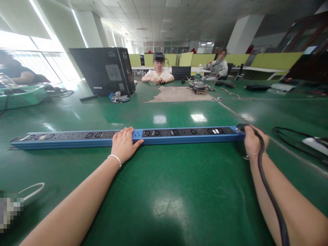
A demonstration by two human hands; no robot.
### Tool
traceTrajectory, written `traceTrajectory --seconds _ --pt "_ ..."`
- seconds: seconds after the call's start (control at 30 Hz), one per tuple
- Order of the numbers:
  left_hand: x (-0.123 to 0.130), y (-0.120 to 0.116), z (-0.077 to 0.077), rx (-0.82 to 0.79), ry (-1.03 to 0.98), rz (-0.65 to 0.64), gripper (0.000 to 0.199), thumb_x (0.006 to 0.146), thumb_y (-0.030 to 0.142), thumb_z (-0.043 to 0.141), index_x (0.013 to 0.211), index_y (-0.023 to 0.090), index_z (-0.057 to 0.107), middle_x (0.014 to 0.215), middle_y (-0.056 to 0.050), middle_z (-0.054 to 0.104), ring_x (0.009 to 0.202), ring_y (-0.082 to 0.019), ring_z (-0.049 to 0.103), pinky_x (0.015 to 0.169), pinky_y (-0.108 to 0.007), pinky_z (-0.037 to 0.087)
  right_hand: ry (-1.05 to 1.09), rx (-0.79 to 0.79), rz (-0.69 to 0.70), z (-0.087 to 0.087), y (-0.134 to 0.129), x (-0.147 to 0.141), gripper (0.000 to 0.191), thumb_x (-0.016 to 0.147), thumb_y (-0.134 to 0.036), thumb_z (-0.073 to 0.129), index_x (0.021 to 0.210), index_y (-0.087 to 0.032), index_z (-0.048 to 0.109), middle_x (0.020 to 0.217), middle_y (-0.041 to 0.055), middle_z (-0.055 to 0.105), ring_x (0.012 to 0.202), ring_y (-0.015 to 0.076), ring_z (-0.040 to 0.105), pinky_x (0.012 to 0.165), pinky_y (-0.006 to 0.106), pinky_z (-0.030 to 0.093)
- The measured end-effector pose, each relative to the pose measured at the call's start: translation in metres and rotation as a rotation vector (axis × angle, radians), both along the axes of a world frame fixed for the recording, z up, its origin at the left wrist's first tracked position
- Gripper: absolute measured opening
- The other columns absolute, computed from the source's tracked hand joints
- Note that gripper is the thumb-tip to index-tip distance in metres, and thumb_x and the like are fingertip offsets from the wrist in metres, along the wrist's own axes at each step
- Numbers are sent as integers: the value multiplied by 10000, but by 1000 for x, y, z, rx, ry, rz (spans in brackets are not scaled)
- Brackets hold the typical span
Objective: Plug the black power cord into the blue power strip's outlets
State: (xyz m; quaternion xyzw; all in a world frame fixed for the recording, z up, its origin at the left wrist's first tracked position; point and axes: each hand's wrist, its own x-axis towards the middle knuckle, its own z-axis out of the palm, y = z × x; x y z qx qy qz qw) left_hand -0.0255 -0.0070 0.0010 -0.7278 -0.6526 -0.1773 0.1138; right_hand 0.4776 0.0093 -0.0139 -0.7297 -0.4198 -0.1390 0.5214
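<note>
A long blue power strip (189, 138) with a black socket face lies across the green table, its sockets facing up. My left hand (124, 144) is on its middle, fingers closed over the top towards the far edge and thumb out along the near side. At the strip's right end, my right hand (254, 139) is closed around the black power cable (261, 155) where it leaves the end cap. From there the cable runs back over my right wrist and forearm. The right fingertips are partly hidden.
A black computer case (102, 71) stands at the back left, with gloves (119, 97) beside it. A green basket (23, 97) is at far left. Black cables (294, 136) lie on the right. Across the table (159, 177) sits a person (159, 73); others sit farther away.
</note>
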Motion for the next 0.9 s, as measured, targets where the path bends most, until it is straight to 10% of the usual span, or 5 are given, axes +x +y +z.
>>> traceTrajectory --seconds 0.9 --pt "1 0 1 -10 -7 5 622 832 568 430 1295 153 438 1372 -117 472 1298 -281 362 1059 -439 248 -354 -355 19 9 -8 -35 430 835 -380 394 1043 -134 679 1089 151 663 1074 267 581 995 417 377"
